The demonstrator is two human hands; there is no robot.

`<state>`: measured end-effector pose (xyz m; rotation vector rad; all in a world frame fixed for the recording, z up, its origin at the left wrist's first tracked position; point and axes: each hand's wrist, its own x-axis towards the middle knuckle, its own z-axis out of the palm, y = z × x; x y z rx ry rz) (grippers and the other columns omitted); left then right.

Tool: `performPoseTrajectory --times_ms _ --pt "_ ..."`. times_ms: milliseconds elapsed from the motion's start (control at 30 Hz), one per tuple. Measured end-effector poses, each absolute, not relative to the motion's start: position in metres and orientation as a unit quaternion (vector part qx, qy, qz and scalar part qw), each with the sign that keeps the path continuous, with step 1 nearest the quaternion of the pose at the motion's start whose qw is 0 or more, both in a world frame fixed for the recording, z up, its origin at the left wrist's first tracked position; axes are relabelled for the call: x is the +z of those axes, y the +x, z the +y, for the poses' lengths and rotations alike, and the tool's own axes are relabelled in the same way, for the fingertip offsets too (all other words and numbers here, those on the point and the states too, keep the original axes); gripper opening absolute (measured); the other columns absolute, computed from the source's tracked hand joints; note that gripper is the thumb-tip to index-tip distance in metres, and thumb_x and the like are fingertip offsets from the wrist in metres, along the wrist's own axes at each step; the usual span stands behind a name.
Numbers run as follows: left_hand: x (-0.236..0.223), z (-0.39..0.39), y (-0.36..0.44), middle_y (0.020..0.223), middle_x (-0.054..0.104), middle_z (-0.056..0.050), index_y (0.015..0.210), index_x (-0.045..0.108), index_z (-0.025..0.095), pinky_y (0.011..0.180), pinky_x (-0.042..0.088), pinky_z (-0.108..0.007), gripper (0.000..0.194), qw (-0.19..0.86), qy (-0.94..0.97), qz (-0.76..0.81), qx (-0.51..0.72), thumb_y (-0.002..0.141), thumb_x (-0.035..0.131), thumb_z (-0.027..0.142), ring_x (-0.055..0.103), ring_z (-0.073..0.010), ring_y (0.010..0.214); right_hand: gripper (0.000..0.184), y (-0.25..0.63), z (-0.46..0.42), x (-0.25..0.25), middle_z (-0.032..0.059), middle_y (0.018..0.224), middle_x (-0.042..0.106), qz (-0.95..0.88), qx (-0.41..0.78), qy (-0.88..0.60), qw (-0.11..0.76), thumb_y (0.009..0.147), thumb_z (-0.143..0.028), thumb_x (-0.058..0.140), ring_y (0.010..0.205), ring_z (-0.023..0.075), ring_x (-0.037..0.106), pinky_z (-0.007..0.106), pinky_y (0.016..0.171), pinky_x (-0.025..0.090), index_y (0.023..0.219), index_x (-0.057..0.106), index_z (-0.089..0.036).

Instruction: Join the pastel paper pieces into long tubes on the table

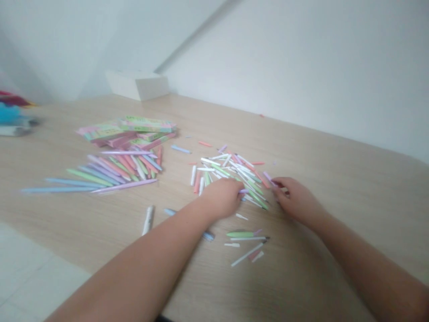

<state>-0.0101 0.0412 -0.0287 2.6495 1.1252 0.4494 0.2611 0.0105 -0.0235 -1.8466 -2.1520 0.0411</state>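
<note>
My left hand (223, 197) is closed at the near edge of a loose pile of pen parts (231, 167), with a short purple pen part (243, 191) showing at its fingertips. At the pile's right side, my right hand (296, 197) pinches another purple pen part (269, 180) between thumb and fingers. White, green, coral and purple tubes and caps lie mixed in the pile. Below the hands are a green pen barrel (240, 234), thin white refills (248, 255) and small white pieces. The picture is blurred, so fine details are lost.
Left of the pile, pastel pens (114, 172) lie fanned out before stacked pink and green boxes (147, 124). A white marker-like tube (147, 220) lies near my left forearm. A white box (152, 87) stands against the wall; blurred coloured items (10, 114) sit far left.
</note>
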Motion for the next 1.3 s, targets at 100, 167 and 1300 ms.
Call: performPoseTrajectory --times_ms 100,167,1300 --pt "-0.031 0.041 -0.010 0.098 0.070 -0.008 0.094 0.066 0.020 0.089 0.052 -0.038 0.022 0.114 0.903 0.383 0.155 0.095 0.046 0.030 0.066 -0.0251 0.096 0.037 0.238 0.037 -0.010 0.0135 0.121 0.071 -0.763 0.017 -0.628 0.153 0.098 -0.034 0.047 0.106 0.0249 0.066 0.035 0.088 0.052 0.125 0.067 -0.016" --pt "-0.033 0.042 -0.010 0.100 0.070 -0.008 0.096 0.066 0.021 0.091 0.052 -0.039 0.019 0.117 0.905 0.379 0.155 0.094 0.049 0.030 0.066 -0.0259 0.099 0.037 0.220 0.061 -0.002 0.0114 0.120 0.072 -0.763 0.026 -0.631 0.136 0.099 -0.034 0.046 0.104 0.0224 0.066 0.031 0.089 0.050 0.125 0.067 -0.018" --pt "-0.031 0.039 -0.009 0.099 0.070 -0.009 0.094 0.066 0.021 0.089 0.055 -0.042 0.019 0.114 0.904 0.389 0.139 0.091 0.052 0.034 0.068 -0.0280 0.099 0.031 0.191 0.173 0.010 0.0094 0.124 0.065 -0.761 0.011 -0.638 -0.116 0.098 -0.036 0.062 0.105 0.0224 0.066 0.044 0.090 0.057 0.123 0.064 -0.017"
